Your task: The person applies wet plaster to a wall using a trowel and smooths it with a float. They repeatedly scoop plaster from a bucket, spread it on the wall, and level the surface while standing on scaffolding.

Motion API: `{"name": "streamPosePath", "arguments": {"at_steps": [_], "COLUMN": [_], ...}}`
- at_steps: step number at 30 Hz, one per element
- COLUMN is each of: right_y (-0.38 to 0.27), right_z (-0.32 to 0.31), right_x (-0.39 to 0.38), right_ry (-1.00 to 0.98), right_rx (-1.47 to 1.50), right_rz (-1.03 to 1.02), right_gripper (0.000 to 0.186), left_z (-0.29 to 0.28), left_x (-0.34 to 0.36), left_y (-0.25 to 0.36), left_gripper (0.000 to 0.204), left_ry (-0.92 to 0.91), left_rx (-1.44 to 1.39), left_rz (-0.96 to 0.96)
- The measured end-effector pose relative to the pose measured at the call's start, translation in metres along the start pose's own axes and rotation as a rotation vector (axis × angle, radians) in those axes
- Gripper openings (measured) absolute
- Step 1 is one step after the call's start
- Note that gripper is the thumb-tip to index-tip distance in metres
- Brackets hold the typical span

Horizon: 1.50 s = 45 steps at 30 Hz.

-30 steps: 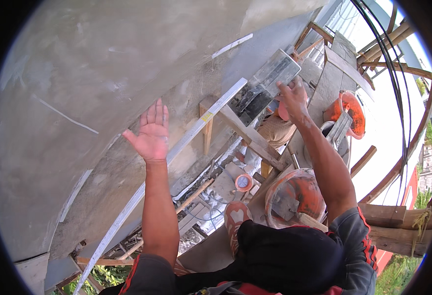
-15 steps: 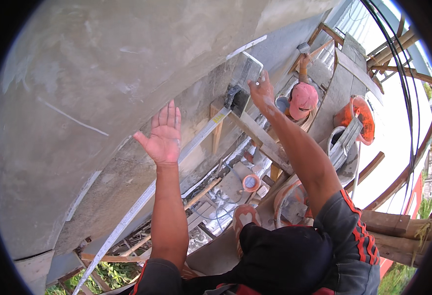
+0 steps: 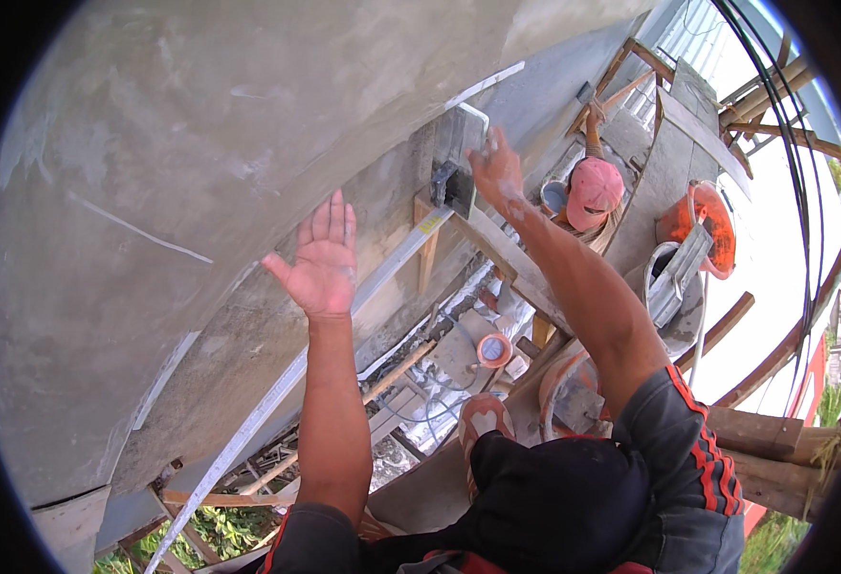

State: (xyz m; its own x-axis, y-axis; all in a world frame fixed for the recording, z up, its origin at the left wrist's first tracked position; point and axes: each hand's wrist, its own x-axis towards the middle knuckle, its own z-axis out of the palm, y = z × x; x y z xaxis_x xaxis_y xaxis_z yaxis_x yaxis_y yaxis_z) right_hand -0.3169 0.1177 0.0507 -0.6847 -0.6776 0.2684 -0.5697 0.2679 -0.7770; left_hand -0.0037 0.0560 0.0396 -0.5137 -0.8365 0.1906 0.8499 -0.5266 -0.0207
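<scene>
My left hand is raised with its palm showing and fingers stretched out, holding nothing. It is in front of the plastered wall, beside a long pale straightedge that slants up along the wall. My right hand is farther up and to the right, against the edge of a flat greyish plate with a dark, mortar-stained block at its lower end. Motion smears my right fingers, so whether they grip the plate is unclear. The straightedge's upper end lies just below the dark block.
A co-worker in a pink cap is on the right, one arm stretched to the wall. Nearby stand an orange bucket and a grey bucket holding a long metal tool. Wooden planks cross below; black cables hang at right.
My right hand has shifted slightly left toward the wall, and the plate has tilted the same way. My left hand remains stretched out in nearly the same place. The co-worker's arm has moved a little.
</scene>
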Motion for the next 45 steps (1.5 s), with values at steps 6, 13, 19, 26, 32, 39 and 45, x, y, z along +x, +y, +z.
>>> {"name": "streamPosePath", "arguments": {"at_steps": [6,13,19,26,32,39,45], "right_y": [-0.012,-0.006,-0.005,0.003,0.009,0.036,0.007], "right_z": [0.01,0.009,0.008,-0.01,-0.033,-0.2,-0.382], "right_x": [-0.009,-0.013,-0.013,-0.015,-0.022,-0.016,-0.059], "right_ry": [-0.075,-0.099,-0.04,0.006,0.238,0.354,0.785], "right_rx": [-0.024,-0.027,-0.037,-0.004,0.009,0.38,0.102], "right_rz": [-0.025,-0.044,-0.056,0.043,0.119,0.177,0.188], "right_gripper": [0.049,0.05,0.047,0.045,0.05,0.049,0.051], "left_z": [0.002,0.008,-0.003,-0.012,-0.008,0.016,-0.003], "left_x": [0.0,-0.001,0.002,0.004,0.003,0.003,0.006], "left_y": [0.003,-0.006,0.003,0.005,0.016,-0.007,0.008], "left_gripper": [0.11,0.111,0.113,0.115,0.117,0.113,0.117], "left_ry": [-0.052,0.069,-0.08,-0.166,-0.183,0.153,-0.359], "left_rx": [0.0,0.042,-0.006,-0.015,-0.006,0.193,-0.041], "left_rz": [-0.006,0.032,-0.029,-0.053,-0.037,0.134,-0.128]}}
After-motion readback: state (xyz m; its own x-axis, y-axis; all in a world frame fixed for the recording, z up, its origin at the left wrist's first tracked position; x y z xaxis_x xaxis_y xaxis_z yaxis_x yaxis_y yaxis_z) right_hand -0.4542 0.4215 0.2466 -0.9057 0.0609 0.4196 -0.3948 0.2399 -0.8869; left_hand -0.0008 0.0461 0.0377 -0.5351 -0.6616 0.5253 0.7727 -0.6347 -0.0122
